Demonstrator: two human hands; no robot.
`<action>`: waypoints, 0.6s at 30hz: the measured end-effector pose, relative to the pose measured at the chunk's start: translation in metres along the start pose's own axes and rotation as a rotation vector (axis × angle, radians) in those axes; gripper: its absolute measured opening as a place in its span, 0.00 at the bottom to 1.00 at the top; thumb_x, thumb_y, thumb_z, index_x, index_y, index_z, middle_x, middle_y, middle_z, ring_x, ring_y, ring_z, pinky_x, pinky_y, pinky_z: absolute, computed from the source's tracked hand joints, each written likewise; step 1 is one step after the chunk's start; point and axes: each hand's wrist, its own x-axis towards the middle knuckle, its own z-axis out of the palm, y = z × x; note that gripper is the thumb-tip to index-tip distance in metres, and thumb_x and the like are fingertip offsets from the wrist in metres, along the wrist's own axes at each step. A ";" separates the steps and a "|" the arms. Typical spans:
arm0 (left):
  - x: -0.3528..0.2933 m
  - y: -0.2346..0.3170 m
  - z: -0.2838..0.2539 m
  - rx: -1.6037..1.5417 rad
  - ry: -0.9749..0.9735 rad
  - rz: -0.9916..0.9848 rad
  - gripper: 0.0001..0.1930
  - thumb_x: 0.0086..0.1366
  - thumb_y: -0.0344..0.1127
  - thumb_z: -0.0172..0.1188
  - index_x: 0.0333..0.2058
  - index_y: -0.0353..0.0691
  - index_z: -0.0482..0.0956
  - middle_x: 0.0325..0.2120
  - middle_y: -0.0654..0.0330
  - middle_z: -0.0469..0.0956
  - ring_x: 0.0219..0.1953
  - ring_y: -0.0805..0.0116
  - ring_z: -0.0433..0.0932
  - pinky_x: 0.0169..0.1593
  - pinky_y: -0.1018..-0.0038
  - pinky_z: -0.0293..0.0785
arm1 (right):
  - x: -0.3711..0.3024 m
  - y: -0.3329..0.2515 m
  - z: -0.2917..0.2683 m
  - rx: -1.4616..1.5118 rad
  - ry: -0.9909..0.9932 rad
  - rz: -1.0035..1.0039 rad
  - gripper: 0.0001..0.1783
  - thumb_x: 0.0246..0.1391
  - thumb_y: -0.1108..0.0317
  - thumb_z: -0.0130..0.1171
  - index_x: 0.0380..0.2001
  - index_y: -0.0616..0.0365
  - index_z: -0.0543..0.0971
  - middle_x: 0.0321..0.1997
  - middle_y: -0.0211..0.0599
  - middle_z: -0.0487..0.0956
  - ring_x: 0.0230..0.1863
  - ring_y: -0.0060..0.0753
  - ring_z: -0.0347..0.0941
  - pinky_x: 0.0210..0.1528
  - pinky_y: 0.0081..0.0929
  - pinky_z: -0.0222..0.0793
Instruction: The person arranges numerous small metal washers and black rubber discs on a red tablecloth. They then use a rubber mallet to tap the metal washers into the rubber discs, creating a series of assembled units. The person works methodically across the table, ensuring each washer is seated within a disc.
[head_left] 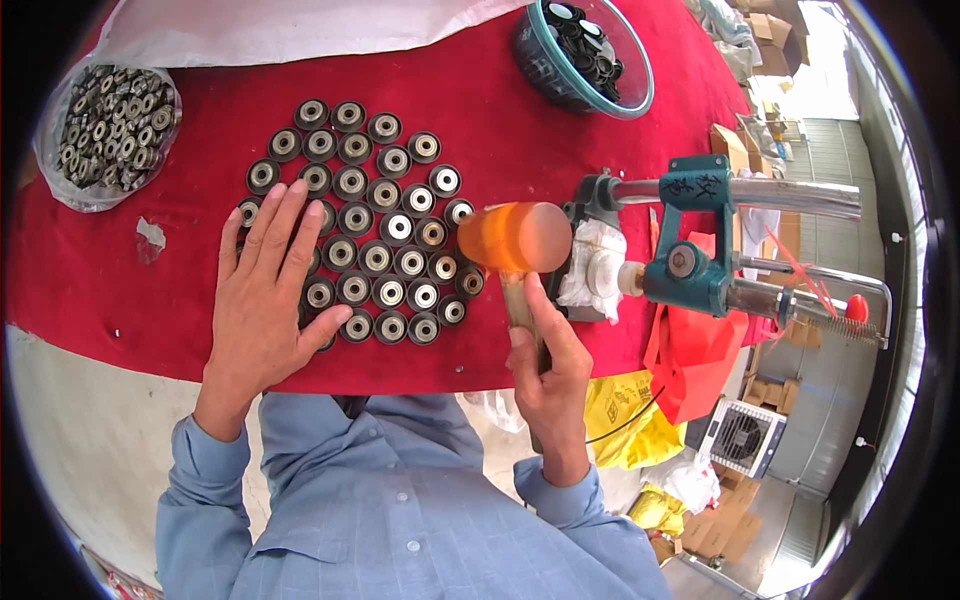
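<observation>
My right hand (548, 375) is wrapped round the handle of a mallet (515, 237) with an amber, see-through head. Its index finger lies along the handle, and the head is at the right edge of a group of black round rollers (390, 292). Each roller has a metal bearing in its middle, and they lie flat, packed close together on the red cloth. With fingers stretched out, my left hand (262, 280) rests over the rollers at the group's left side, hiding several of them. It holds nothing.
A clear bag of loose metal bearings (115, 130) stands at the far left. At the back is a clear bowl of black rings (585, 55). A green hand press (690, 240) stands right of the mallet. A white sheet (300, 30) covers the table's back; the red cloth's front edge lies before me.
</observation>
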 end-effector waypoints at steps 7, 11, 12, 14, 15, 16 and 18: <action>-0.002 -0.001 0.002 0.003 0.019 -0.004 0.49 0.68 0.62 0.62 0.79 0.39 0.59 0.80 0.49 0.56 0.83 0.48 0.52 0.82 0.43 0.42 | -0.014 0.008 -0.014 0.084 0.084 0.002 0.31 0.73 0.78 0.57 0.76 0.62 0.69 0.44 0.37 0.85 0.31 0.18 0.75 0.35 0.19 0.75; -0.001 0.000 0.003 0.003 0.021 0.000 0.49 0.68 0.62 0.62 0.79 0.39 0.58 0.80 0.49 0.56 0.83 0.49 0.52 0.82 0.43 0.42 | -0.013 0.008 -0.009 -0.081 0.085 -0.243 0.31 0.71 0.79 0.57 0.75 0.62 0.71 0.44 0.37 0.85 0.32 0.19 0.77 0.38 0.19 0.76; 0.000 0.000 0.003 -0.001 0.027 0.004 0.49 0.68 0.62 0.62 0.80 0.39 0.58 0.81 0.49 0.56 0.83 0.49 0.52 0.82 0.43 0.42 | -0.006 0.008 -0.003 -0.175 0.060 -0.300 0.31 0.70 0.79 0.58 0.75 0.62 0.72 0.45 0.37 0.86 0.32 0.19 0.77 0.38 0.19 0.76; 0.001 0.000 0.002 -0.010 0.024 0.011 0.50 0.68 0.62 0.62 0.80 0.39 0.58 0.81 0.49 0.56 0.83 0.49 0.52 0.82 0.43 0.42 | -0.002 0.010 0.005 -0.137 0.056 -0.238 0.31 0.68 0.81 0.59 0.74 0.61 0.74 0.45 0.34 0.86 0.32 0.18 0.77 0.39 0.18 0.75; -0.001 0.000 0.002 -0.014 0.022 0.009 0.50 0.68 0.62 0.62 0.80 0.39 0.58 0.81 0.49 0.56 0.83 0.48 0.52 0.82 0.43 0.42 | -0.002 0.008 0.003 -0.116 0.030 -0.167 0.31 0.68 0.80 0.59 0.74 0.60 0.74 0.45 0.34 0.86 0.32 0.18 0.76 0.38 0.18 0.75; -0.002 0.000 0.002 -0.014 0.022 0.007 0.50 0.68 0.62 0.62 0.80 0.39 0.58 0.81 0.49 0.56 0.83 0.49 0.52 0.82 0.43 0.42 | -0.001 0.004 -0.001 -0.094 0.005 -0.095 0.31 0.69 0.80 0.59 0.74 0.60 0.74 0.45 0.34 0.85 0.31 0.18 0.76 0.38 0.19 0.74; -0.002 0.000 0.003 -0.014 0.023 -0.001 0.50 0.68 0.62 0.62 0.80 0.40 0.58 0.81 0.49 0.56 0.83 0.49 0.52 0.82 0.43 0.42 | -0.002 0.002 -0.007 -0.058 -0.013 -0.002 0.31 0.69 0.80 0.58 0.75 0.59 0.73 0.44 0.35 0.85 0.31 0.18 0.75 0.37 0.19 0.74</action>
